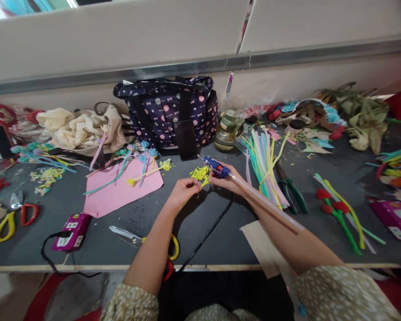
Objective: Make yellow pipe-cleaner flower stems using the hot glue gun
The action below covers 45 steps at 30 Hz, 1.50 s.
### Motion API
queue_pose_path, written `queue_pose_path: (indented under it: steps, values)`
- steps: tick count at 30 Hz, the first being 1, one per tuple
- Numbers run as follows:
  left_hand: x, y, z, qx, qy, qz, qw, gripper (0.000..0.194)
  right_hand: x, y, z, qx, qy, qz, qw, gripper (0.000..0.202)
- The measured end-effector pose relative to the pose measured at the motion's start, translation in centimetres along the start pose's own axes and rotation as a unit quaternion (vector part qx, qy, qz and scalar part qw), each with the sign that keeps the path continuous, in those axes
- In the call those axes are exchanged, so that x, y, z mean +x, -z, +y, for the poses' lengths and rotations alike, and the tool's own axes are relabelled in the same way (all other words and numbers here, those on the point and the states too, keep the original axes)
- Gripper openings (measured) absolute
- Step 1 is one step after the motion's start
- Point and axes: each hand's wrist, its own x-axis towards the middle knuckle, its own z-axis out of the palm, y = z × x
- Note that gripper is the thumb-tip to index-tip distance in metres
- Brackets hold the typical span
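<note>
Left hand (185, 191) pinches a yellow pipe cleaner (205, 181) between both hands, right hand (233, 179) holds a blue glue gun (222, 169), little yellow bits (199, 172) at left hand's one o'clock, pipe cleaner bundle (263, 162) at right hand's three o'clock

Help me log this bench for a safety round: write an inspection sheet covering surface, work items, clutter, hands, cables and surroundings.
Surface: dark grey tabletop, with yellowish scraps toward the left.
Work items: yellow stem; blue glue gun with long clear glue stick; pile of yellow clippings.
Clutter: scissors at far left; second scissors, partly hidden; green-handled pliers on the right.
Hands: left hand pinches the yellow stem; right hand holds the blue glue gun.
Cables: black cable reaching the front edge; another cable, plugged into a purple power strip, crossing that edge.
Surroundings: patterned bag behind, phone leaning on it, glass jug beside it; pale wall panels.
</note>
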Motion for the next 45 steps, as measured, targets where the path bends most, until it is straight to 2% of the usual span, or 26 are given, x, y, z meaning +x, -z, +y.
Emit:
queue_pose_path:
  steps: [12, 20, 24, 29, 32, 38, 45]
  values:
    - [0.0, 0.1, -0.3, 0.013, -0.011, -0.006, 1.000, 0.011, 0.1, 0.0, 0.6, -0.014, 0.010, -0.019, 1.000, 0.016]
    - [0.0, 0.1, -0.3, 0.012, -0.011, -0.002, 1.000, 0.009, 0.1, -0.1, 0.4, -0.015, 0.009, -0.007, 1.000, 0.017]
    - [-0.1, 0.0, 0.2, 0.007, -0.003, 0.001, 1.000, 0.010, -0.2, -0.2, 0.1, 0.040, 0.003, 0.012, 0.999, 0.024]
    - [-0.5, 0.0, 1.2, -0.046, 0.004, 0.022, 0.999, 0.015, -0.2, 0.0, 0.8, 0.101, -0.036, 0.074, 0.991, 0.033]
    - [-0.8, 0.1, 1.6, -0.080, -0.042, 0.038, 0.995, 0.017, -0.1, 0.1, 1.0, 0.126, -0.055, 0.091, 0.986, 0.035]
    - [-1.0, 0.4, 1.5, -0.113, -0.165, 0.035, 0.979, 0.013, -0.1, -0.3, 0.7, 0.151, -0.072, 0.084, 0.982, 0.036]
    - [-0.9, 0.6, 1.3, -0.125, -0.200, 0.032, 0.971, 0.008, -0.1, -0.4, 0.8, 0.174, -0.062, 0.078, 0.980, 0.032]
